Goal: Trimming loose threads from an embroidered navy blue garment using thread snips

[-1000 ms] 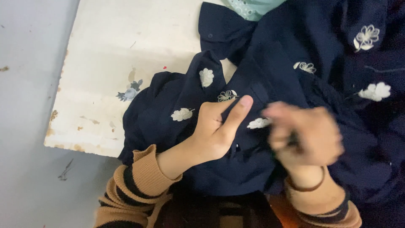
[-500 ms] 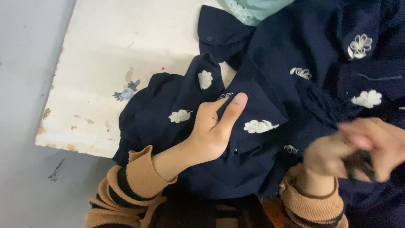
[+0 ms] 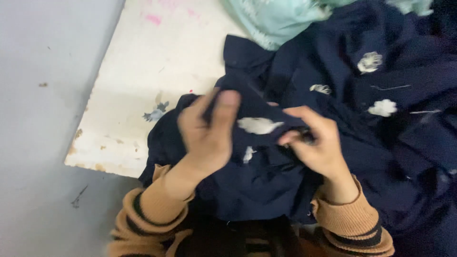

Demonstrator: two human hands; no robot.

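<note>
A dark navy garment [image 3: 362, 119] with white flower patches lies bunched over the right half of the head view. My left hand [image 3: 207, 133] grips a fold of it, thumb on top next to a white flower patch [image 3: 257, 125]. My right hand [image 3: 316, 143] pinches the same fold from the right, fingers closed on the cloth. Both wrists show tan sleeves with dark stripes.
A worn white board [image 3: 138, 95] with pink and grey stains lies under the garment's left edge, on a grey floor [image 3: 43, 143]. A pale mint-green cloth [image 3: 271, 19] lies at the top, partly under the navy garment.
My right hand has come back from the right and now pinches the fold beside my left hand. My left hand has closed on the cloth and lifted it.
</note>
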